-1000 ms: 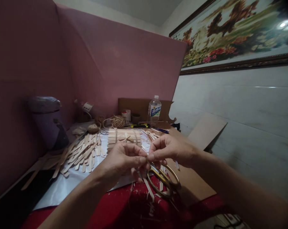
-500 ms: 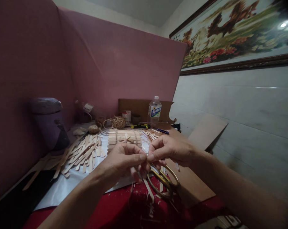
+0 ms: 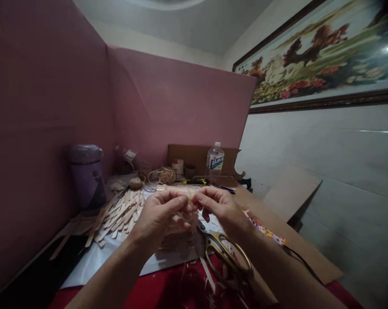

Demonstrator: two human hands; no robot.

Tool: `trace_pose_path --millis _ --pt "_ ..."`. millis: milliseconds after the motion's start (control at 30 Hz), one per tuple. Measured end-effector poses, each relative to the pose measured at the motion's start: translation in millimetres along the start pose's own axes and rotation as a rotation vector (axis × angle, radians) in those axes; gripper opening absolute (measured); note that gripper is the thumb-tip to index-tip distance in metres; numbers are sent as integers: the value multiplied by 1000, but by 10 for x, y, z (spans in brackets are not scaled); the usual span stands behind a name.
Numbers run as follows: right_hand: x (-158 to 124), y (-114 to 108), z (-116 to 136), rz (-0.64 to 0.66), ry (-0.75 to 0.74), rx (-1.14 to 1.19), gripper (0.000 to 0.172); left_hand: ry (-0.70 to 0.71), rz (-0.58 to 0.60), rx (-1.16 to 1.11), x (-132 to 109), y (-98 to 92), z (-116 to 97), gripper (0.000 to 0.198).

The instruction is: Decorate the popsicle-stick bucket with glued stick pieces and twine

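Observation:
My left hand [image 3: 164, 214] and my right hand [image 3: 218, 207] meet fingertip to fingertip over the work surface. Thumb and forefinger of each are pinched on a thin strand that looks like twine [image 3: 190, 201], mostly hidden by the fingers. Behind and under the hands lies a mat of wooden craft sticks [image 3: 168, 188], largely covered by them. Gold-handled scissors [image 3: 224, 256] rest just below my right hand, among loose sticks and shavings.
Many loose craft sticks [image 3: 124, 212] are heaped at left, near a purple tumbler [image 3: 88, 180]. Behind stand a twine ball [image 3: 166, 175], a yellow-black cutter [image 3: 195, 182], a pen [image 3: 226, 189] and a bottle [image 3: 215, 161]. A colourful spotted object [image 3: 267, 231] with a black cord lies right.
The view has tilted up, so the scene sits lower and further right. My hands have shifted slightly left over the stick mat, still pinching. More of the scissors and the spotted object now show.

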State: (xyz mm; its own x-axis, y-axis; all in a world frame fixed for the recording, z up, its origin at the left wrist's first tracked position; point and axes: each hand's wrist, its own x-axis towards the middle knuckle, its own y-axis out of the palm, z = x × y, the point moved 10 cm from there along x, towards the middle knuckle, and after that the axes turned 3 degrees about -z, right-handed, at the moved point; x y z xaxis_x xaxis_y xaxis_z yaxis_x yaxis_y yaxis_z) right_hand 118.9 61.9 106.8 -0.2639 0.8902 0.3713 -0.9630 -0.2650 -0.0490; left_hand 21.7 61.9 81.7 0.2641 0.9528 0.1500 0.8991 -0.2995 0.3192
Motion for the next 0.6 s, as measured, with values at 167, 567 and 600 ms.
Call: trace_pose_path --millis 167,567,600 --pt "12 -51 -114 -62 -27 11 30 10 -26 50 0 9 28 19" --pt "-92 -179 -287 -93 3 8 28 73 -82 234 -27 102 79 23" --pt "-97 -185 -265 -94 -20 -13 26 78 -79 238 -30 112 74 23"
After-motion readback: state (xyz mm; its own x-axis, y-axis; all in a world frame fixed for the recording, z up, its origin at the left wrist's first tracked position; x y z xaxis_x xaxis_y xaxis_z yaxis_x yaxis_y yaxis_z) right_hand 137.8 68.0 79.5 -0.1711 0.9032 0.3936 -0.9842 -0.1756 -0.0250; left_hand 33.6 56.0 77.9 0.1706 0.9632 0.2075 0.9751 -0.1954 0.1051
